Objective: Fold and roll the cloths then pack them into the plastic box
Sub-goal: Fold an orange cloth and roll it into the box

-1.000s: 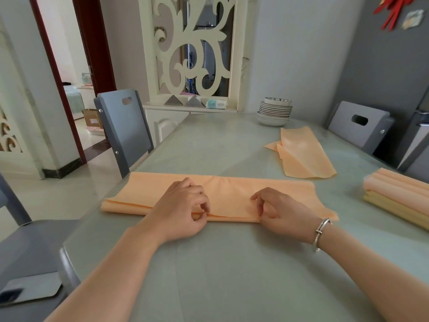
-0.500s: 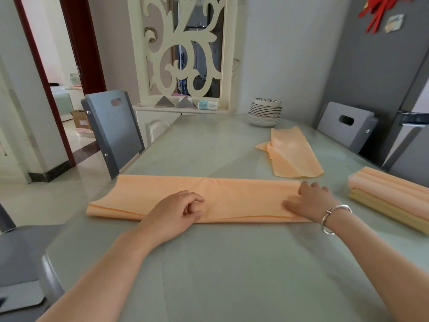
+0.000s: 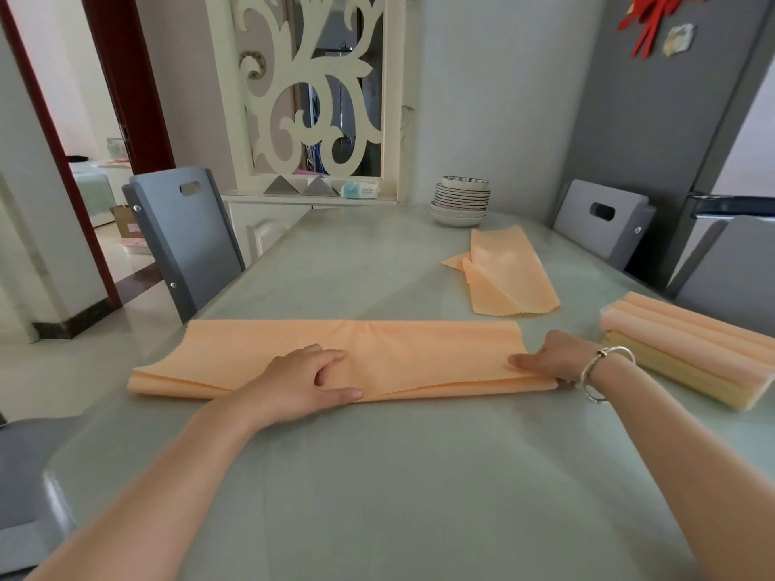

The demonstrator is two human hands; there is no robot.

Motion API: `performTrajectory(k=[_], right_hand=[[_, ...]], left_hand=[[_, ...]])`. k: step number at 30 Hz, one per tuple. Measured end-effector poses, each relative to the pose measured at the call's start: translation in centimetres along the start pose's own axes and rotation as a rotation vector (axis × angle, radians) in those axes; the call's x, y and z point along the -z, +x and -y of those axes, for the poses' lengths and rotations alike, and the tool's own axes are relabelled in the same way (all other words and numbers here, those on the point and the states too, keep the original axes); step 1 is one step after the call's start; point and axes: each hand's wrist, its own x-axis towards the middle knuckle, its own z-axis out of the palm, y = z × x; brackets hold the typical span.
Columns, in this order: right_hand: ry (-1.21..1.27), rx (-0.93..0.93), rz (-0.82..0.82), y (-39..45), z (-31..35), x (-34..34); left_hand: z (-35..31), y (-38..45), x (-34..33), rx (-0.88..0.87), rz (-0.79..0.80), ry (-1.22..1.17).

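Head view. Pale green glass-topped table (image 3: 377, 475) fills the frame, running away toward a white wall and a cream carved screen (image 3: 310, 90) at 12 o'clock. Grey chair (image 3: 184, 236) at 10 o'clock, a second grey chair (image 3: 604, 222) at 2 o'clock, doorway to a tiled room at 9 o'clock.

Long folded orange cloth (image 3: 419, 354) lies crosswise at table centre. Left hand (image 3: 306, 383) rests on its near edge, fingers loosely bent, holding nothing. Right hand (image 3: 553, 358) pinches the cloth's right end, bracelet on the wrist.

Second orange cloth (image 3: 507, 274), loosely folded, at 1 o'clock. Stack of plates (image 3: 461, 201) beyond it. Rolled cloths (image 3: 687, 341) piled at 3 o'clock, cut off by the frame; what they sit in is hard to make out.

Bare tabletop near side of the cloth; left table edge close to the cloth's left end.
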Motion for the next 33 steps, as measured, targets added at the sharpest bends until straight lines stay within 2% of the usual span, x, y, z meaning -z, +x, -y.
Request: performTrajectory(k=[4,8,9,12,14,16,19,22,27,30,33], right_hand=[[-0.043,0.02,0.036,-0.6,0.3,0.2],[-0.018,0.097,0.058,-1.2,0.3,0.3],[0.124,0.13,0.082,-1.0,0.1,0.1],[0.957,0.146,0.247,-0.8,0.0,-0.3],[1.389,0.141,0.296,-0.7,0.0,-0.4],[1.637,0.181,0.281,-0.6,0.1,-0.5],[1.835,0.305,0.222,-1.3,0.3,0.2],[1.94,0.405,0.216,-1.9,0.4,1.2],[1.921,0.422,0.209,-2.0,2.5,2.9],[1.799,0.424,0.256,-1.9,5.5,3.8],[1.63,0.439,0.317,-2.4,8.9,3.8]], left_hand=[[-1.1,0.8,1.4,0.097,0.204,-0.067],[-2.7,2.8,3.3,0.228,0.372,0.064],[-2.8,3.4,3.6,0.254,0.417,0.08],[-3.1,4.6,4.0,0.292,0.513,0.118],[-3.6,5.0,3.9,0.295,0.5,0.148],[-4.7,5.1,3.3,0.267,0.447,0.177],[-7.4,5.4,1.9,0.179,0.393,0.123],[-10.1,6.1,0.0,0.078,0.324,0.018],[-11.9,6.7,-2.3,0.015,0.296,-0.107],[-10.6,6.4,-1.7,-0.001,0.301,-0.197],[-8.7,6.1,-0.8,-0.007,0.207,-0.502]])
